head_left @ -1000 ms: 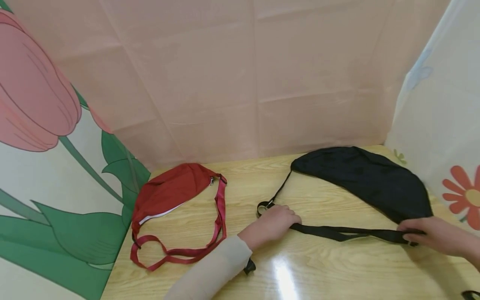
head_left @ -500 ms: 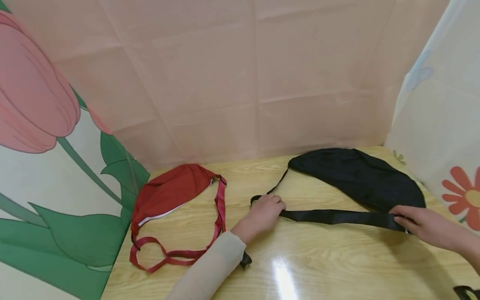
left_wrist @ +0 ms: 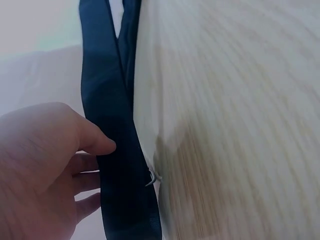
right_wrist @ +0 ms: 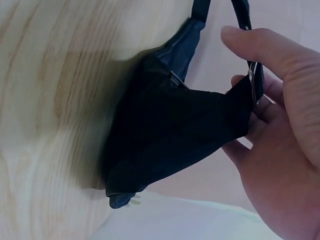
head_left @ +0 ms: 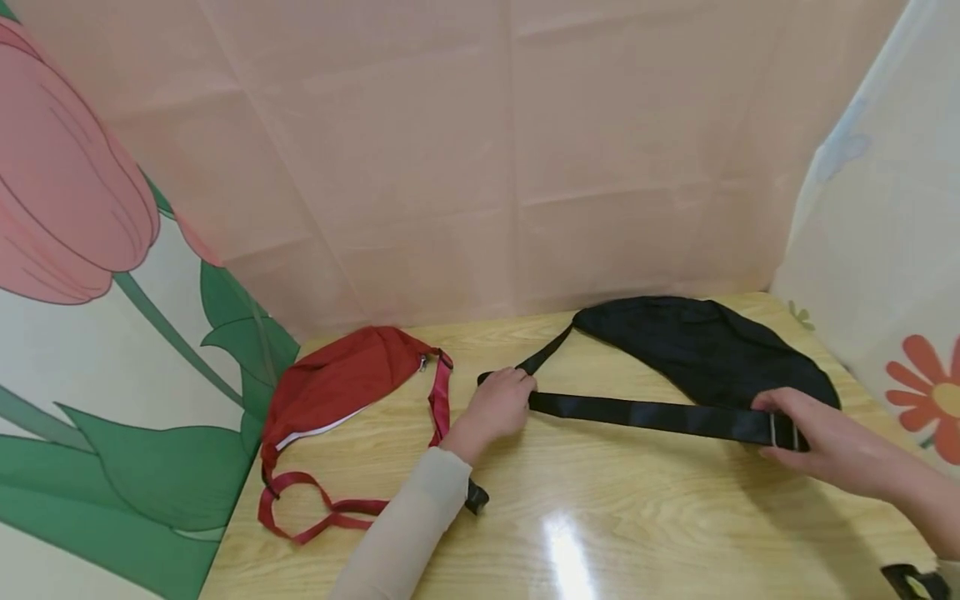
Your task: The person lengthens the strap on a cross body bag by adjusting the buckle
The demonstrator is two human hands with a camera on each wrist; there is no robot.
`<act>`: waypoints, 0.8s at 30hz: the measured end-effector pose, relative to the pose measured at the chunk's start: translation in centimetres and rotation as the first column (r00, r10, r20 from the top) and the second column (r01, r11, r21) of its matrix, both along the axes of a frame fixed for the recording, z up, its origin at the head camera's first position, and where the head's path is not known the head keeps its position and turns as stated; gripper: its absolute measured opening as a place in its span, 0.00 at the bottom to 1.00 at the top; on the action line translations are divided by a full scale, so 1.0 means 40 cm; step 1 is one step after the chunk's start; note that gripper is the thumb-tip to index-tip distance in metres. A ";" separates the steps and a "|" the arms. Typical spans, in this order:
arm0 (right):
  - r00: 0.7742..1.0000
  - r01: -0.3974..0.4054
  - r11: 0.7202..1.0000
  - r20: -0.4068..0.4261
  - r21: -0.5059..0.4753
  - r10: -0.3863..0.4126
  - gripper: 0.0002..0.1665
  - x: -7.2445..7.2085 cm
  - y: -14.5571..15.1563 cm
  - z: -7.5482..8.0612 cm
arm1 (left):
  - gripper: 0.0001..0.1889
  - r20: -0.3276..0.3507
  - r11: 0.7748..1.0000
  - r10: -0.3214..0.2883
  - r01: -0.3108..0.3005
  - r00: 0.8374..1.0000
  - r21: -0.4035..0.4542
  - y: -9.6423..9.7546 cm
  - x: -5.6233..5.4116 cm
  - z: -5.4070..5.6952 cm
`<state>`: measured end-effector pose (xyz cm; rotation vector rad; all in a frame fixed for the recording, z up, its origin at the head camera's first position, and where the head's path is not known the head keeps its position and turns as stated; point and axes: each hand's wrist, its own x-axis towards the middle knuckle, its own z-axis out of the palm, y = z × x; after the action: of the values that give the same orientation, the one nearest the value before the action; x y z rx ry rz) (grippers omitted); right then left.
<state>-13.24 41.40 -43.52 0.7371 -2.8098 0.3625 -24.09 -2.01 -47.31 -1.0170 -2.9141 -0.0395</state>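
A black waist bag (head_left: 667,342) lies at the back right of the table, its black strap (head_left: 637,414) drawn taut between both hands. My left hand (head_left: 501,404) pinches the strap at its left end; in the left wrist view the thumb lies on the webbing, near a small metal ring (left_wrist: 151,177). At the strap's right end, beside the bag, my right hand (head_left: 828,437) holds it by the metal slider (head_left: 775,431). The right wrist view has the fingers behind the slider, and the bag's zipper pull (right_wrist: 176,80) shows there.
To the left lies a red waist bag (head_left: 352,375) with a looped red strap (head_left: 300,533), partly covered by my left sleeve (head_left: 416,525). A pink backdrop (head_left: 480,167) rises behind the wooden table (head_left: 600,533). Flower-printed sheets flank both sides.
Both hands have moved left and away from me, pulling the strap straight and flat. The black bag has shifted slightly left. The red bag stays in place.
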 end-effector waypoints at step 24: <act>0.982 -0.023 0.998 -0.188 -0.051 0.013 0.36 -0.018 -0.072 0.014 | 0.24 0.063 0.976 -0.217 0.215 0.974 0.037 0.211 0.090 0.054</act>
<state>-13.95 38.53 -42.96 0.7446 -2.6084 0.3490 -20.50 6.44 -45.15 -1.3479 -2.8365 -0.1286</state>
